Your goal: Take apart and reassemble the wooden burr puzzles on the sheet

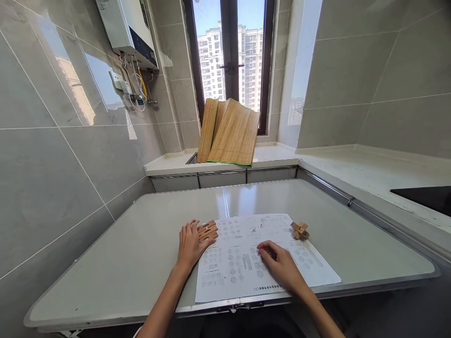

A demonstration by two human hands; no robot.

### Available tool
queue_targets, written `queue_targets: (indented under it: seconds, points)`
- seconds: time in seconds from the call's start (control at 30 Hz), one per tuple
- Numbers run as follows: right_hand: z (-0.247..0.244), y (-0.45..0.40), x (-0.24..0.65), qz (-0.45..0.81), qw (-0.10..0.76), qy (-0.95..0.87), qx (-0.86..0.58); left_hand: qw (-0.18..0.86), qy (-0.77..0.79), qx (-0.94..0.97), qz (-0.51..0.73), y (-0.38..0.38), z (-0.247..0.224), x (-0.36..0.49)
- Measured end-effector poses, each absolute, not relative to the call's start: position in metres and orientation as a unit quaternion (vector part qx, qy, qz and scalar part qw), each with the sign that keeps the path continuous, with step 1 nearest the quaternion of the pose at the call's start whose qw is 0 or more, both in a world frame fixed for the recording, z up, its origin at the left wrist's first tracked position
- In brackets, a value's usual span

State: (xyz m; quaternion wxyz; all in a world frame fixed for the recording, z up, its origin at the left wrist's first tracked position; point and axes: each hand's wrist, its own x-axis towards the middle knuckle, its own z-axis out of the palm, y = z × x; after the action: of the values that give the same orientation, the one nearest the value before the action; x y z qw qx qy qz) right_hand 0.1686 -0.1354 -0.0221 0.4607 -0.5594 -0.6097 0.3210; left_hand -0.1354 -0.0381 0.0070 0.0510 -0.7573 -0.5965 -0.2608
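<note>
Several notched wooden puzzle pieces [207, 231] lie side by side at the upper left edge of a printed sheet [246, 277]. My left hand [190, 244] is closed around their left side, thumb below and fingers above. Over the middle of the sheet, my right hand [278, 263] has its fingers curled together, with no object showing in them. Small diagrams and lines of print cover the paper. At its upper right edge sits an assembled wooden burr puzzle [299, 230], apart from both hands.
The sheet lies on a pale folding table [127, 263] with a metal rim and a centre seam. Behind it, a folded bamboo mat [234, 134] leans on the white counter [271, 152] by the window. A water heater [128, 33] hangs on the left wall.
</note>
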Motion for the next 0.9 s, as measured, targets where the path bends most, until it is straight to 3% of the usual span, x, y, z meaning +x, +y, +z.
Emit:
queue_targets:
  seconds: [0.13,0.4,0.7,0.9]
  points:
    - [-0.019,-0.141,0.177,0.318,0.469,-0.598,-0.566,0.045,-0.561,-0.772,-0.295,-0.059,0.014,-0.125]
    - [-0.041,-0.149,0.254,0.140,0.467,-0.502,-0.714,-0.137,-0.429,-0.855,-0.258,-0.119,0.031,-0.086]
    - [-0.043,-0.123,0.297,0.111,0.323,-0.454,-0.823,-0.209,-0.442,-0.837,-0.244,-0.133,0.035,-0.071]
    - [-0.036,-0.114,0.293,0.097,0.307,-0.482,-0.815,-0.230,-0.450,-0.826,-0.248,-0.138,0.042,-0.067]
